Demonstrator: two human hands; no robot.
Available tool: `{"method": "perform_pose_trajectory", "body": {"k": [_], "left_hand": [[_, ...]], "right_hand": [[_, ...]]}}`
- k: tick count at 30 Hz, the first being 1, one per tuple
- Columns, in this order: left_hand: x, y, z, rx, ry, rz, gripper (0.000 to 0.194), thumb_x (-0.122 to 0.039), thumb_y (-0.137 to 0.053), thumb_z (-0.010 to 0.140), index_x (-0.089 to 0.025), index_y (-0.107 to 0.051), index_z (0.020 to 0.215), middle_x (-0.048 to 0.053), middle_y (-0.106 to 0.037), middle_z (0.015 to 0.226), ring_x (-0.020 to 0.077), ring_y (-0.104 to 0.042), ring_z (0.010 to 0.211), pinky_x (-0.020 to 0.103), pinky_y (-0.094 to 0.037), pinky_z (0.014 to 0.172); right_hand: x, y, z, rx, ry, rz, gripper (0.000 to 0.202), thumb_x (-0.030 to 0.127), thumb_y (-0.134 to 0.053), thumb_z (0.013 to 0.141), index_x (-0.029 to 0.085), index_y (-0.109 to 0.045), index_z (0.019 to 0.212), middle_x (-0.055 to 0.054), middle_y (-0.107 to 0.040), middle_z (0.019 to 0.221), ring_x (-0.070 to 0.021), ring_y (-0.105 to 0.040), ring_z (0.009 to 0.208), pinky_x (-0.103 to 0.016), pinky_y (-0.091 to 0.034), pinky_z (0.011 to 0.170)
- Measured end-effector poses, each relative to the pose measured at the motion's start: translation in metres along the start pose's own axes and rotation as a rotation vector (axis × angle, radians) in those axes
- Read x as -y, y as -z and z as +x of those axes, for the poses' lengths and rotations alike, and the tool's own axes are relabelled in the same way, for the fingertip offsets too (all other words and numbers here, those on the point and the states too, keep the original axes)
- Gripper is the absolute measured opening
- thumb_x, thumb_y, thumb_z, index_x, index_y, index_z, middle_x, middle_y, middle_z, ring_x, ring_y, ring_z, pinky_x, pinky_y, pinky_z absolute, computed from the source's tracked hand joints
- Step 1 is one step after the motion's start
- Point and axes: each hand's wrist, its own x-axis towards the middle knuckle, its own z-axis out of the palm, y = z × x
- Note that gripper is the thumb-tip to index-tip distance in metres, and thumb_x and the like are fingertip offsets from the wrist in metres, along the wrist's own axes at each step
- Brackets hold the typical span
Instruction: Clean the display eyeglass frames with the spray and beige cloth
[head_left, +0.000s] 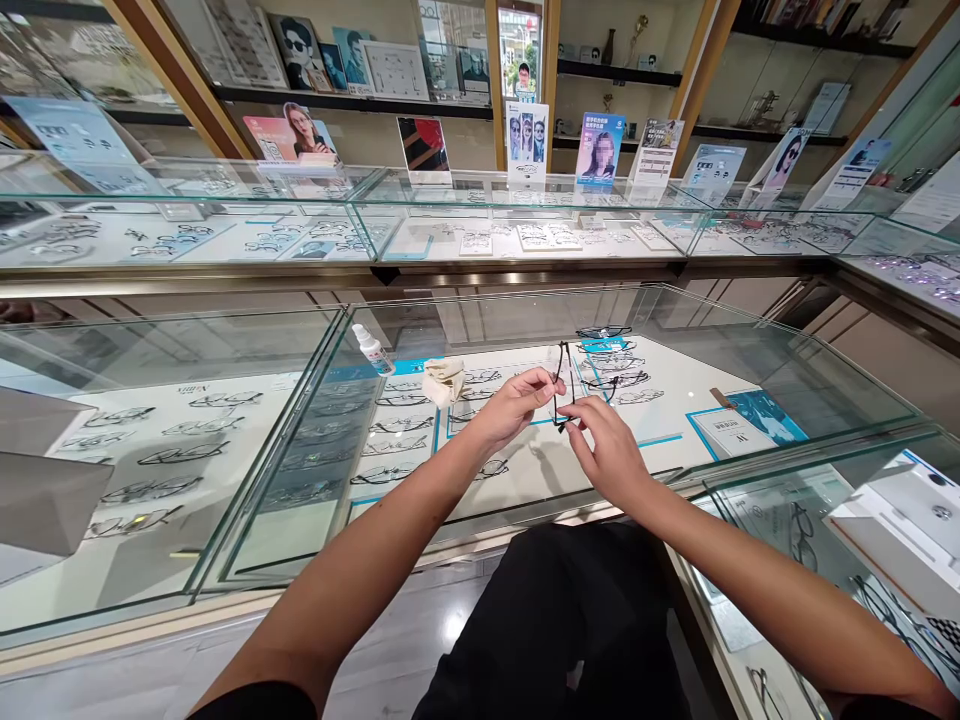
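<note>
A pair of dark-framed eyeglasses (572, 372) is held up over the glass display case (337, 400), turned on its side. My left hand (527, 392) pinches the frame from the left. From the lower right, my right hand (601, 440) grips its lower end between thumb and fingers. On the glass to the left lie a crumpled cream cloth (443, 381) and a white spray bottle (373, 350), which is tilted in view. Beyond my hands, a dark pair of glasses (604, 332) rests near the far side of the case.
Rows of glasses (397, 424) lie inside the case under my arms. A white box (904, 530) stands at the right and a grey-white box (45, 480) at the left. Across the back runs another glass counter (450, 190) with upright advertising cards (527, 143).
</note>
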Motion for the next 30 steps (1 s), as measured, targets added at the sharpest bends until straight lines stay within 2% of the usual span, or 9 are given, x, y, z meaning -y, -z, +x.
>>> {"method": "perform_pose_trajectory", "body": {"k": [3, 7, 13, 21, 25, 30], "left_hand": [[-0.001, 0.001, 0.000, 0.009, 0.010, 0.002, 0.029, -0.041, -0.083, 0.081, -0.020, -0.064, 0.079, 0.004, -0.066, 0.096, 0.0200, -0.057, 0.102, 0.032, -0.037, 0.096], [-0.005, 0.002, 0.000, -0.001, -0.007, 0.037, 0.028, -0.040, -0.082, 0.082, -0.020, -0.063, 0.079, 0.004, -0.066, 0.094, 0.0223, -0.058, 0.105, 0.034, -0.035, 0.098], [-0.010, 0.000, -0.001, -0.007, -0.035, 0.117, 0.030, -0.043, -0.080, 0.082, -0.020, -0.062, 0.077, 0.005, -0.065, 0.091, 0.0246, -0.058, 0.105, 0.036, -0.035, 0.099], [-0.010, -0.005, -0.002, 0.000, 0.010, 0.165, 0.033, -0.044, -0.082, 0.080, -0.019, -0.060, 0.075, 0.004, -0.062, 0.091, 0.0250, -0.058, 0.107, 0.036, -0.035, 0.099], [-0.010, -0.006, -0.002, 0.017, 0.011, 0.148, 0.035, -0.043, -0.083, 0.079, -0.018, -0.059, 0.073, 0.004, -0.059, 0.091, 0.0250, -0.057, 0.109, 0.036, -0.035, 0.098], [-0.010, -0.007, -0.002, -0.013, 0.024, 0.082, 0.031, -0.042, -0.082, 0.080, -0.019, -0.061, 0.077, 0.005, -0.064, 0.100, 0.0238, -0.055, 0.114, 0.035, -0.034, 0.101]], "right_hand": [[-0.006, 0.001, 0.000, -0.021, 0.028, -0.089, 0.027, 0.015, -0.045, 0.103, 0.021, -0.065, 0.119, -0.011, -0.067, 0.109, -0.0259, -0.062, 0.101, -0.040, -0.050, 0.089], [-0.012, 0.007, 0.003, -0.042, 0.031, -0.330, 0.025, 0.017, -0.047, 0.102, 0.019, -0.067, 0.116, -0.011, -0.070, 0.111, -0.0277, -0.061, 0.100, -0.042, -0.045, 0.086], [-0.019, 0.024, 0.013, -0.062, -0.090, -0.627, 0.034, 0.027, -0.046, 0.103, 0.015, -0.065, 0.128, -0.016, -0.070, 0.126, -0.0316, -0.057, 0.102, -0.044, -0.040, 0.082], [-0.025, 0.052, 0.025, -0.151, -0.169, -0.708, 0.038, 0.033, -0.046, 0.102, 0.014, -0.064, 0.130, -0.018, -0.064, 0.138, -0.0333, -0.056, 0.107, -0.045, -0.040, 0.082], [-0.026, 0.062, 0.029, -0.174, -0.134, -0.704, 0.038, 0.034, -0.048, 0.102, 0.014, -0.064, 0.130, -0.018, -0.063, 0.139, -0.0319, -0.057, 0.106, -0.044, -0.040, 0.083], [-0.030, 0.065, 0.031, -0.199, -0.087, -0.621, 0.036, 0.033, -0.050, 0.101, 0.017, -0.065, 0.130, -0.017, -0.061, 0.142, -0.0319, -0.058, 0.107, -0.044, -0.040, 0.085]]}}
